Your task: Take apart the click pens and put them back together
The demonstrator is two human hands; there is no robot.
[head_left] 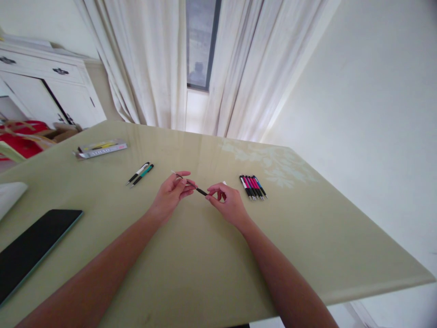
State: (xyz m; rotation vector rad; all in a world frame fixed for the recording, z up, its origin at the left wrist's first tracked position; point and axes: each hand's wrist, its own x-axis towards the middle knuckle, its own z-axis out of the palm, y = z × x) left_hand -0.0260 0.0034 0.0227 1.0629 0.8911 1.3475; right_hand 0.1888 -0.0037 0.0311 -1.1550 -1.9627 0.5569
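Above the middle of the table, my left hand pinches a thin pen refill, whose slim end sticks out past the fingers. The refill runs into a black pen grip section, which the closed fingertips of my right hand hold at its other end. A small white piece shows just behind my right hand; its kind is hidden. To the right lies a row of several click pens with pink, white and blue barrels. Left of my hands lie a white pen and a green pen.
A pen box lies at the back left of the pale green table. A dark tablet and something white lie near the left edge. Beyond stand a white cabinet and curtains.
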